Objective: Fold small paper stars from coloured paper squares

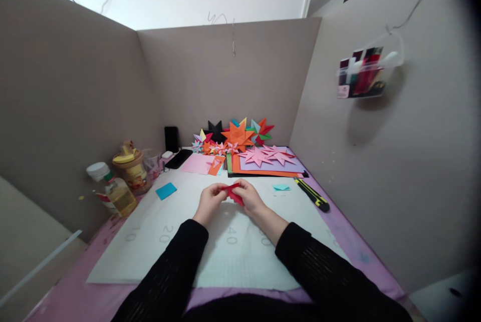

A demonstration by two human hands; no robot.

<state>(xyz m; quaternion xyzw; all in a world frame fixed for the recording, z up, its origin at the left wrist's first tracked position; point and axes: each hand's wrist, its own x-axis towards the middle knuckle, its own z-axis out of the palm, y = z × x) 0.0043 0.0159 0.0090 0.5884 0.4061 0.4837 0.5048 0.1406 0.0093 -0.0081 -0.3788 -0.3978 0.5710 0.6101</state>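
A small piece of red paper (235, 196) is held just above the white mat, between both hands. My left hand (210, 201) pinches its left end between thumb and fingers. My right hand (248, 197) grips the other side, its thumb lying over the paper. The fingers hide part of the paper, so its exact folds cannot be made out. To the right of my hands lies a small folded turquoise paper (281, 188). A blue paper square (166, 191) rests to their left.
A black and yellow utility knife (312, 195) lies at the mat's right edge. At the back are folded paper stars (238, 134), pink stars (257, 156) on stacked coloured sheets, and a phone (179, 159). On the left stand a bottle (119, 196) and a tub (132, 174). Grey partitions (225, 76) enclose the table.
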